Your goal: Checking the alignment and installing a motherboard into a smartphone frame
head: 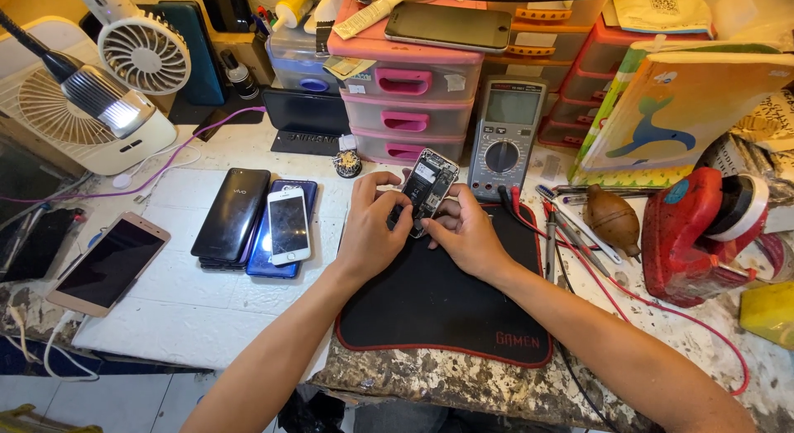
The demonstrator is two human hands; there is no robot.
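Note:
An opened phone (430, 187) with its back off and circuit boards showing is held tilted above the far edge of a black mat (438, 305). My left hand (370, 231) grips its left side, thumb and fingers curled on the frame. My right hand (465, 232) holds its lower right edge, fingertips pressed on the body. Both forearms reach in from the bottom of the view.
A stack of phones (258, 226) lies left of the mat, another phone (107, 263) farther left. A grey multimeter (504, 135) with red and black leads, pink drawers (405, 94), a brown air blower (612, 220), a red tool (691, 234), fans and a lamp (103, 98) crowd the bench.

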